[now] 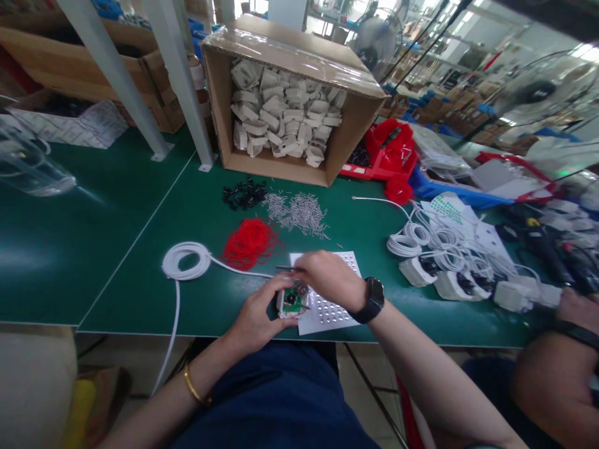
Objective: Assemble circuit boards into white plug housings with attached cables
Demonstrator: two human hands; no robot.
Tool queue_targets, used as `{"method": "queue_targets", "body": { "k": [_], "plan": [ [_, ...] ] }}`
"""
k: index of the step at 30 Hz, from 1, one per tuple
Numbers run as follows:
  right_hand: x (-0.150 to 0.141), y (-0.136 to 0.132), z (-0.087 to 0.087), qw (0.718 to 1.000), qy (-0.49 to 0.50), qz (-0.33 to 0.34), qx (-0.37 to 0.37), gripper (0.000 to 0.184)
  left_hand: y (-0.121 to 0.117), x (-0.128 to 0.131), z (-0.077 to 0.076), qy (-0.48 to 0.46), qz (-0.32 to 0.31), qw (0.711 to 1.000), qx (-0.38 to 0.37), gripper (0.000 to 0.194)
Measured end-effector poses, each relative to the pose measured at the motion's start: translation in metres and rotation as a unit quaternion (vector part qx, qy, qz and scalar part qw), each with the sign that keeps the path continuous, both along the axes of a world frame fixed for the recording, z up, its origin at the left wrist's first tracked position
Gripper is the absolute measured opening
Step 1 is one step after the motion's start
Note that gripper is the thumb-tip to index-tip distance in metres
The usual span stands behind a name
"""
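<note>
My left hand [257, 315] is closed around a small white housing [292, 302] with a green circuit board inside, held at the table's near edge. My right hand [330, 277], with a black watch on the wrist, pinches a thin dark tool [286, 268] whose tip points left, just above the housing. A white cable [185, 262] runs from the housing to a coil on the left. Under my hands lies a white sheet with rows of small dots [334, 312].
On the green table [93, 249] lie a red wire bundle [250, 242], a pile of small metal pins [297, 213] and black rings [244, 193]. An open cardboard box of white housings [285, 112] stands behind. Cabled white units [449, 274] lie right, near another person's arm [561, 368].
</note>
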State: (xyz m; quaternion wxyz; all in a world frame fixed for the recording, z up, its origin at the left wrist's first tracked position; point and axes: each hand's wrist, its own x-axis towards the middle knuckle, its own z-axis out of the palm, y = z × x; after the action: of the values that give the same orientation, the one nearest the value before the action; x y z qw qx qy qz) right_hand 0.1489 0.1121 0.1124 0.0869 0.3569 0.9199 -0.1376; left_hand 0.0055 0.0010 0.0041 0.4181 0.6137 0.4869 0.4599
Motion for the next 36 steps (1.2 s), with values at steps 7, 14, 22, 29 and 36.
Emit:
{"method": "queue_targets", "body": {
  "k": [7, 14, 22, 29, 36],
  "plan": [
    [0.031, -0.003, -0.025, 0.96, 0.187, -0.079, -0.195, 0.008, -0.004, -0.001, -0.006, -0.007, 0.018, 0.999, -0.037, 0.056],
    [0.046, -0.043, -0.053, 0.683, 0.318, -0.302, -0.584, 0.029, -0.003, 0.003, -0.007, -0.018, 0.035, 0.998, -0.049, 0.057],
    [0.033, -0.08, -0.065, 0.61, 0.469, -0.362, -0.526, 0.037, -0.004, 0.001, 0.012, -0.06, -0.022, 0.995, -0.074, 0.079],
    [0.026, -0.087, -0.073, 0.74, 0.451, -0.341, -0.364, 0.036, 0.007, 0.001, 0.042, -0.015, 0.12, 0.982, -0.143, 0.032],
    [0.03, -0.078, -0.069, 0.795, 0.427, -0.305, -0.304, 0.034, 0.01, 0.006, 0.028, -0.02, 0.115, 0.983, -0.141, 0.022]
  ]
}}
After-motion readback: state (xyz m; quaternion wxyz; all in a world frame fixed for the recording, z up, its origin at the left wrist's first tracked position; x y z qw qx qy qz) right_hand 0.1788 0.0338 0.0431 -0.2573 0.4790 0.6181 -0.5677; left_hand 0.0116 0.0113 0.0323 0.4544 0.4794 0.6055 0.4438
